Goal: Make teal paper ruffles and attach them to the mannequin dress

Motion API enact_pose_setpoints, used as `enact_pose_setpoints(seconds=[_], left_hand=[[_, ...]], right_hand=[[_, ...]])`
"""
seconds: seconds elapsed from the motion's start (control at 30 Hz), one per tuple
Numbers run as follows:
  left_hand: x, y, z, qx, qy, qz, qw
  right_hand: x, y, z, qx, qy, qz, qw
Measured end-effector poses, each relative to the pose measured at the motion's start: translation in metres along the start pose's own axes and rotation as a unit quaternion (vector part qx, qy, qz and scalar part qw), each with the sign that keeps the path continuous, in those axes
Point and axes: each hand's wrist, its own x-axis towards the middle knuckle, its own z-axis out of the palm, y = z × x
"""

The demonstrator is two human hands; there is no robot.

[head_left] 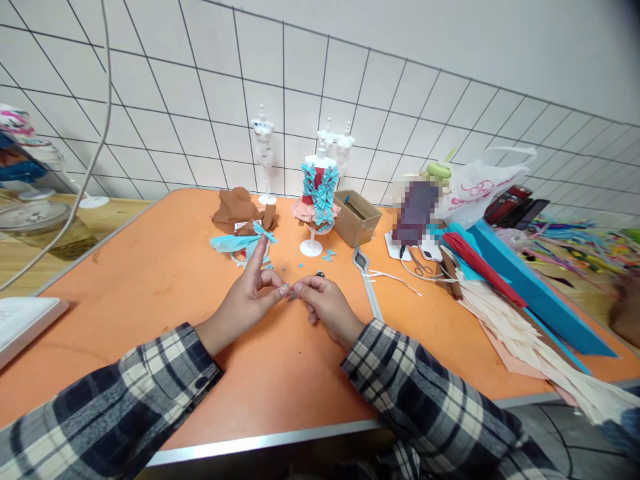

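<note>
My left hand point(249, 295) hovers over the orange table point(165, 280) with its index finger raised and its thumb and another finger pinched together at a tiny piece. My right hand point(325, 303) is closed in a pinch right against it, holding a small dark tool whose tip point(320, 274) pokes out above the knuckles. What lies between the fingertips is too small to name. Behind the hands stands a small white mannequin point(319, 193) dressed in blue and pink paper ruffles. To its left lie brown crumpled paper point(235, 208) and blue paper scraps point(235, 241).
A cardboard box point(356, 217), bare white mannequins point(263, 150) and a phone on a stand point(415, 213) sit at the back. Blue, red and cream paper sheets point(505, 293) cover the right side. Scissors point(421, 265) and a white plastic bag point(480, 183) lie nearby. A glass jar point(40, 227) stands far left.
</note>
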Motion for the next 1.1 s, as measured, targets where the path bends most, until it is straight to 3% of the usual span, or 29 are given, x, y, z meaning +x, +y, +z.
enact_pose_setpoints(seconds=[0.4, 0.7, 1.1], left_hand=[[-0.003, 0.005, 0.002, 0.094, 0.014, 0.030, 0.995], [-0.004, 0.002, 0.002, 0.148, -0.003, 0.069, 0.987], [-0.005, -0.001, 0.003, 0.214, -0.029, 0.061, 0.975]], right_hand=[[0.003, 0.007, 0.005, -0.065, 0.032, -0.137, 0.988], [-0.002, -0.003, 0.004, 0.022, 0.012, -0.017, 1.000], [-0.003, -0.004, 0.005, 0.051, 0.026, 0.015, 0.998]])
